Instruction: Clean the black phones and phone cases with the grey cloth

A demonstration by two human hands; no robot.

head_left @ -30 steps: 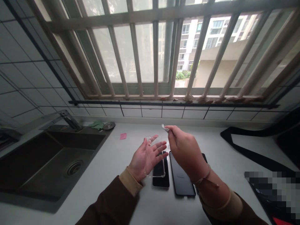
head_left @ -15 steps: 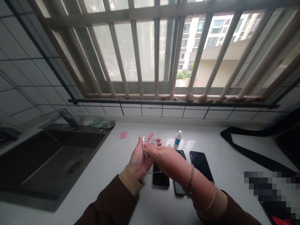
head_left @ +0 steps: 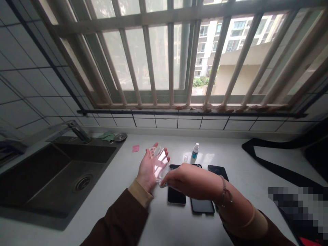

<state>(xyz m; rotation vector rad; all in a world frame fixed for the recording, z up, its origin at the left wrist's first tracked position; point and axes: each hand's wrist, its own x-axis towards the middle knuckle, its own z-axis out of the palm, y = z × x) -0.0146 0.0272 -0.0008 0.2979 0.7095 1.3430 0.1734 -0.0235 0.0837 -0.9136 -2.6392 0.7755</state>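
We are holding a clear phone case [head_left: 160, 164] in our left hand [head_left: 146, 171], above the counter [head_left: 123, 191] and just left of the phones. The left palm is facing up and cradling the case from beneath; its thumb is lying along the left side, while its fingertips, slightly spread, are showing past the right edge. The long axis of the case is running away from us, with the far end leaning a little to the left and the camera holes sitting at that far left corner.

Our right hand [head_left: 191, 179] is coming at the case from the right, its bent fingers seeming to touch the near right corner. From those fingertips, most of the case is lying away from us and to the left. The left hand is clearly the nearer one, sitting right under the case. We cannot tell whether the right fingers are pinching the rim or something else.

Under the right hand and forearm, a small phone [head_left: 176, 197] and a larger phone [head_left: 203, 206] are lying side by side. Beyond them, a white bottle [head_left: 195, 150] is standing upright.
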